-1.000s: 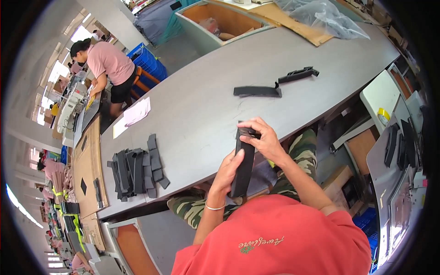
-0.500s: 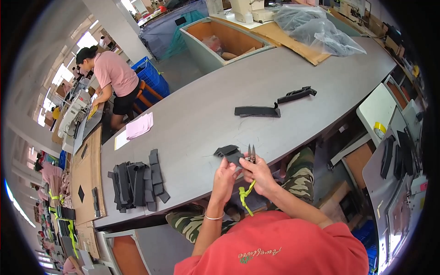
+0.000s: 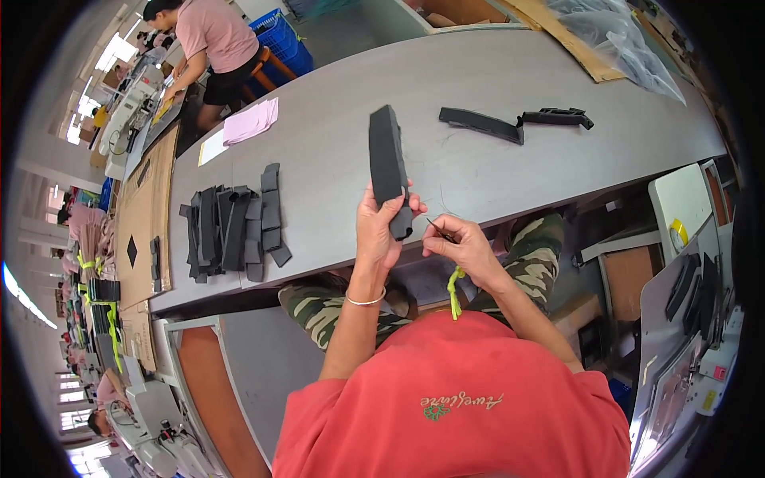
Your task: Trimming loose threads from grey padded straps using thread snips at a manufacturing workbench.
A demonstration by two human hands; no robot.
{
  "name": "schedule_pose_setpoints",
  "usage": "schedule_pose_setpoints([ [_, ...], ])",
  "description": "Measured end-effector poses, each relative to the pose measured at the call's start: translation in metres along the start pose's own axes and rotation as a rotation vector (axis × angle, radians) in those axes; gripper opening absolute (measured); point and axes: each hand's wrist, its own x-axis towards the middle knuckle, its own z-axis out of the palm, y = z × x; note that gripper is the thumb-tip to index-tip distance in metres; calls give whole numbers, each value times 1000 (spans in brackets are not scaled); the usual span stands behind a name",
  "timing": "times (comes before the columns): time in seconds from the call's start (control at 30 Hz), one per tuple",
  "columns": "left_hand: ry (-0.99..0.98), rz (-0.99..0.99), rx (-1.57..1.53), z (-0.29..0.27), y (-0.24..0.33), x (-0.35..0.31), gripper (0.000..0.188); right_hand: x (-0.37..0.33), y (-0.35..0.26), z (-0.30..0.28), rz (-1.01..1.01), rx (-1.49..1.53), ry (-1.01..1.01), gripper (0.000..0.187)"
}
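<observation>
My left hand (image 3: 376,233) grips the lower end of a long black fabric strip (image 3: 386,151), its thumb pressed over the front. The strip stands nearly upright, and its short lower end hangs below the thumb. Just to the right, my right hand (image 3: 472,253) is closed around small thread snips (image 3: 443,231), whose tip points left toward the strip. A yellow-green cord (image 3: 455,293) dangles beneath that hand. Farther off on the table lie two joined-looking black strips (image 3: 481,125). A pile of dark strips (image 3: 227,231) lies at the left.
The grey table (image 3: 319,143) curves across the view. Pink sheets (image 3: 251,121) lie near its far left edge, beside cardboard (image 3: 147,215). Clear plastic (image 3: 613,44) rests at the far right. A co-worker (image 3: 219,48) stands at a sewing machine (image 3: 137,103) beyond the table.
The black strip was bunched between both hands; now it extends upright from my left hand alone. My right hand has drawn away to the right with the snips. The view has shifted.
</observation>
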Motion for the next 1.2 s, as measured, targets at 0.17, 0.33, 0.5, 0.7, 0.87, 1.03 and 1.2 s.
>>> schedule_pose_setpoints([
  [0.17,-11,116,52,3,7,-6,23,-2,-13,-6,-166,-275,237,28],
  [0.33,-74,80,61,6,2,-13,27,14,-38,-5,-421,-561,342,27],
  [0.5,-107,65,132,15,1,-19,36,21,-52,-1,-539,-834,414,19],
  [0.7,-104,103,164,11,0,-20,38,21,-49,-3,-580,-972,448,15],
  [0.87,-74,96,158,12,3,-22,33,16,-56,-2,-437,-826,410,16],
  [1.03,-116,78,187,9,2,-23,37,17,-57,-2,-501,-968,441,16],
  [1.2,-116,83,223,10,3,-23,39,18,-56,-4,-568,-1007,440,15],
])
